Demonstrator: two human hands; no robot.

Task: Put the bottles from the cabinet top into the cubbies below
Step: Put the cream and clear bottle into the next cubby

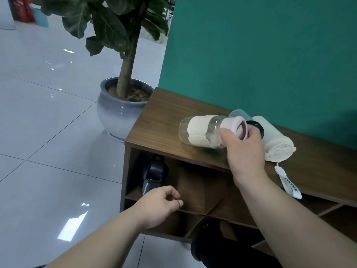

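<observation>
right hand (244, 149) is wrapped around the cap end of a clear glass bottle (201, 132), thumb on the near side, fingers over the pinkish-white cap (236, 126). the bottle is tipped onto its side, base pointing left, cream sleeve around its middle. it is low over the cabinet top (168, 113); can't tell if the base touches the wood or sits just above it.

left hand (160, 206) is loosely curled, grasping nothing, fingers folded in, thumb tip near the index finger. it is in front of the upper left cubby (185, 182), at the level of the shelf edge.

a dark bottle (154, 175) is already inside that upper left cubby, at its left side, partly in shadow, details unclear.

still on the cabinet top: a cream white bottle (276, 140) lying on its side just right of the right hand, lid end toward the camera, its white strap (289, 184) hanging over the front edge with some lettering too blurred to read. behind the held bottle there is a translucent greyish bottle (239, 114), mostly hidden by the cap and hand.

cabinet is dark wood with diagonal dividers in the cubbies. a green wall (260, 55) is behind it. a potted plant (121, 111) in a grey-white round pot stands on the tiled floor (48, 132) just left of the cabinet.
</observation>
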